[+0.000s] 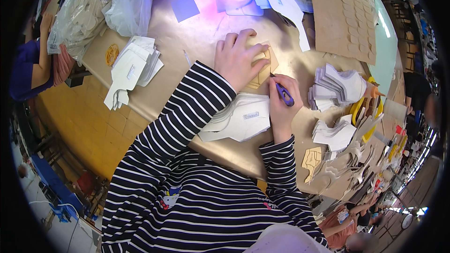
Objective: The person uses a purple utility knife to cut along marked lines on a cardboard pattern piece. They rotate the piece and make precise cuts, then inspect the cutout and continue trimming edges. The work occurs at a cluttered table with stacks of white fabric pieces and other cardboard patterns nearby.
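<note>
My left hand (236, 58) bends over a yellowish flat template (258, 80), its fingers and thumb holding it down on the table. Under the template's right side shows a pale tan sheet piece (277, 55). Closed around a purple-handled tool (284, 94), my right hand (285, 112) brings its thin dark tip to the template's right edge. The tool has a loop-shaped handle; its exact kind is unclear. Just below both hands lies a fanned stack of white cut pieces (243, 119) with a small label on top. My palm hides part of the template.
White cut pieces (133, 68) and yellow rubber bands (111, 55) lie left; clear plastic bags (129, 7) are behind. More white stacks (335, 86), yellow-handled scissors (358, 107) and another template (311, 159) sit right. A tan sheet (333, 18) lies far right. Another person (35, 72) is at left.
</note>
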### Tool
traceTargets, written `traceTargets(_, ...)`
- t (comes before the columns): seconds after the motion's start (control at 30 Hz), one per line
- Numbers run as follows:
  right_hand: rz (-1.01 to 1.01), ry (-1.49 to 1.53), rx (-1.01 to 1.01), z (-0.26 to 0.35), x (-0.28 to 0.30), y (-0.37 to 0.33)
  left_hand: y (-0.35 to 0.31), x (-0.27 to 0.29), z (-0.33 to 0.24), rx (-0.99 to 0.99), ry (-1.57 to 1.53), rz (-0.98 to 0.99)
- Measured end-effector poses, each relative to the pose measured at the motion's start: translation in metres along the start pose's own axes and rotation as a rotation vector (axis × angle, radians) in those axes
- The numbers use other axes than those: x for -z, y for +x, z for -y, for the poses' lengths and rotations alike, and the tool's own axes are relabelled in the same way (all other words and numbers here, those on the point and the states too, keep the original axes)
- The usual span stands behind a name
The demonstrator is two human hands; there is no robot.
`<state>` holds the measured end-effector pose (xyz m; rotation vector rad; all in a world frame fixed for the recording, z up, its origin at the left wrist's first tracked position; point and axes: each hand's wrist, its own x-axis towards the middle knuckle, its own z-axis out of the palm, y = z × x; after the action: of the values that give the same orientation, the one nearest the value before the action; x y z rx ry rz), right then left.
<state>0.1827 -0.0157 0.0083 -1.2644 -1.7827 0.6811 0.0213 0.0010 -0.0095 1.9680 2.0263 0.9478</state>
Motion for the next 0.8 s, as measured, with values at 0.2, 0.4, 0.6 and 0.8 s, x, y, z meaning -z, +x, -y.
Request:
traceTargets(0.2,-0.031,0.032,0.012,-0.004,-0.003,0.002,0.005,0.001,0.004,-0.002,-0.009,0.013)
traceTargets(0.4,-0.035,0.060,-0.029,-0.008,-0.003,0.005,0.006,0.000,0.004,-0.004,-0.023,0.020)
traceTargets(0.6,-0.028,0.052,-0.026,-0.007,-0.005,0.008,0.006,0.000,0.004,-0.014,-0.016,0.008)
traceTargets(0.8,-0.017,0.026,0.015,-0.005,-0.006,0.011,0.006,0.000,0.004,-0.006,-0.016,0.022)
